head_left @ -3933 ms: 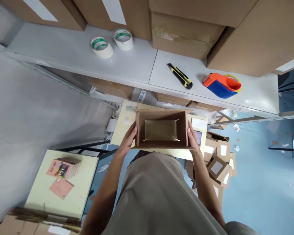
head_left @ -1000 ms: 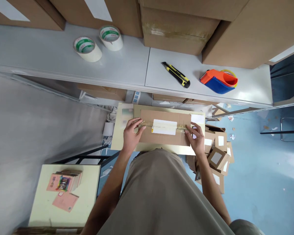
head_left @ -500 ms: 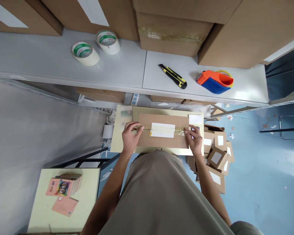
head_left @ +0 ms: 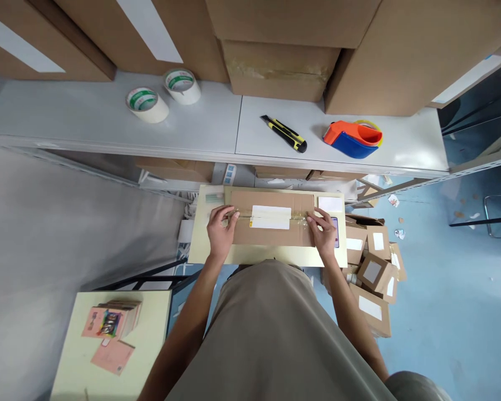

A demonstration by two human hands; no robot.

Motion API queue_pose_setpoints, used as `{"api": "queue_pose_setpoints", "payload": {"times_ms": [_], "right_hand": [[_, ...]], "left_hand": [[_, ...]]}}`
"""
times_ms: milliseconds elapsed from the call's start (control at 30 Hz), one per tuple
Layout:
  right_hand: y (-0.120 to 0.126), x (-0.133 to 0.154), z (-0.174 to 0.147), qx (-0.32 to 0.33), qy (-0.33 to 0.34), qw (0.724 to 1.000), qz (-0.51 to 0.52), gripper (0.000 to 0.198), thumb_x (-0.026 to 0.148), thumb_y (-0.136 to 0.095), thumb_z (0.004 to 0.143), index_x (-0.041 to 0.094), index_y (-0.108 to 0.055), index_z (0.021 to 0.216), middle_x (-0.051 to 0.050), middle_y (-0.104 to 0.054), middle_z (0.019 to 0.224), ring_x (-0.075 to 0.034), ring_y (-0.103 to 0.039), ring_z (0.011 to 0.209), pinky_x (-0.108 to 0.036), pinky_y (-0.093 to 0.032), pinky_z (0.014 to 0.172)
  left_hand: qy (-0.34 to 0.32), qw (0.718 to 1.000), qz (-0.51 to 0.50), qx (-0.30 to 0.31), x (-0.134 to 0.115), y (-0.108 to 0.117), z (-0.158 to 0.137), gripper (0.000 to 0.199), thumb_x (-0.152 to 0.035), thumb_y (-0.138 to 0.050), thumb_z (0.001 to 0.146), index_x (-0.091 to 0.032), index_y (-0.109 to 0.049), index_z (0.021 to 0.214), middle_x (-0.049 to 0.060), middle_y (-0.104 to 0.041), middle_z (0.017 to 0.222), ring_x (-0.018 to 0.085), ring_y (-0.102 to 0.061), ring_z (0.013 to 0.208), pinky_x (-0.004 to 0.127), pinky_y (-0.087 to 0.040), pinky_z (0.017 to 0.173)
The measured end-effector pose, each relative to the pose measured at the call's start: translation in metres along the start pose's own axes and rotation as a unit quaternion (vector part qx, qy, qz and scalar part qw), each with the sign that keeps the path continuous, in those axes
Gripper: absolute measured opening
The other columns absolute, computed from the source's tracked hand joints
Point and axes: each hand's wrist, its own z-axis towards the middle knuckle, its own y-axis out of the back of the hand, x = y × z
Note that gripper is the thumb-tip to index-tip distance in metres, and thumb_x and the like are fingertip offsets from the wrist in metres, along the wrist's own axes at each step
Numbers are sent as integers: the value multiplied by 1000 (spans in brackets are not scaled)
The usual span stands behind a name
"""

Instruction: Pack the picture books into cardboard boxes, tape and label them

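Observation:
A flat brown cardboard box (head_left: 271, 238) lies on the pale yellow table (head_left: 204, 248) in front of me. It carries a white label (head_left: 271, 217), and clear packing tape (head_left: 299, 218) runs along its middle seam. My left hand (head_left: 221, 234) is at the box's left end, thumb and forefinger pinched together at the seam. At the right end my right hand (head_left: 323, 234) pinches at the tape in the same way, its fingertips over the box. Beside the right hand lies a phone (head_left: 335, 233), partly covered by it.
On the grey shelf (head_left: 217, 131) ahead sit two tape rolls (head_left: 150, 111), a yellow-black utility knife (head_left: 284, 133), an orange-blue tape dispenser (head_left: 353, 139) and large cartons (head_left: 279, 72). Small labelled boxes (head_left: 373, 270) are piled at right. Books (head_left: 112, 322) rest on a side table (head_left: 150, 345) at left.
The box has shifted slightly away from me and to the left on the table, with both hands following at its ends. More of the phone shows. The camera view has also shifted.

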Motion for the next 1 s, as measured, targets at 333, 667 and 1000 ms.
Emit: {"api": "queue_pose_setpoints", "payload": {"times_ms": [333,667,1000], "right_hand": [[6,2,-2,14,23,999,28,42,59,-71,102,24,-89,115,-16,-75,137,-27,-74,108,-46,-67,93],[68,67,110,-51,205,968,-136,38,49,-56,111,30,-77,137,-15,-70,145,-38,-62,136,-62,-48,120],[80,54,257,16,203,913,-353,51,44,-69,104,5,-63,136,-27,-76,120,-41,-67,119,-65,-42,118]], "left_hand": [[-19,999,30,11,-4,8,4,33,-54,-67,105,-23,-76,111,13,-75,120,28,-75,113,48,-64,102],[-182,983,6,-5,-134,-18,63,21,-39,-62,110,-28,-79,107,8,-77,122,29,-72,122,52,-54,116],[-252,959,-116,51,-218,-62,81,20,-30,-57,112,-23,-76,107,8,-80,118,25,-74,119,47,-58,110]]}}
